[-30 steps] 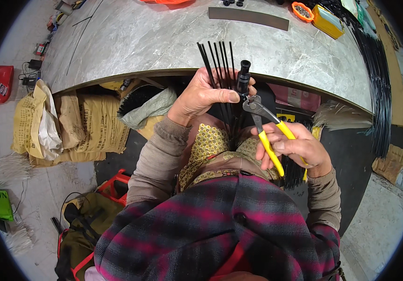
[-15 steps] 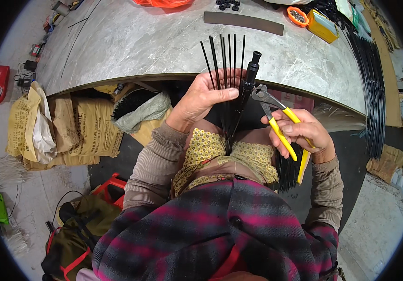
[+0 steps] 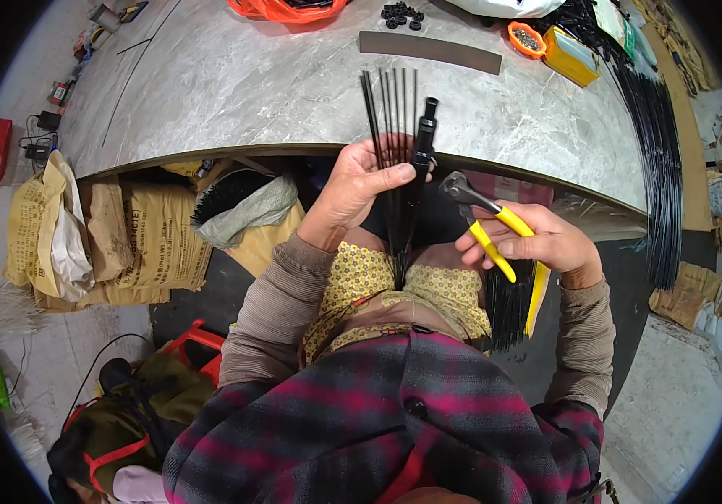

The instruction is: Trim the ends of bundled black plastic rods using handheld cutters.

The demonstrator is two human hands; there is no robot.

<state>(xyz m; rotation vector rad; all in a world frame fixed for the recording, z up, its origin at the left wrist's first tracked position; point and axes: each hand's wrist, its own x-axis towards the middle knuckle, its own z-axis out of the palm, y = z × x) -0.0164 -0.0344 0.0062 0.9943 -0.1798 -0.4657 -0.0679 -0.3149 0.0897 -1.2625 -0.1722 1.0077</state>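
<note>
My left hand is closed around several thin black rods and a thicker black stepped tube, thumb across the front. The rods fan out upward and come together below, over my lap. In my right hand is a pair of end-cutting pliers with yellow handles, which stand somewhat apart. The pliers' dark jaws point left toward the tube, a small gap away from it. Parts of the rods behind my left fingers are hidden.
Beyond my hands curves the edge of a grey marbled table. On it lie a dark flat strip, small black rings, an orange bowl and a yellow box. Long black strands hang at the right; paper sacks stand left.
My left hand has shifted slightly left with the rods and tube, which now stand more upright. The pliers have turned, and their jaws have drawn a little away from the tube.
</note>
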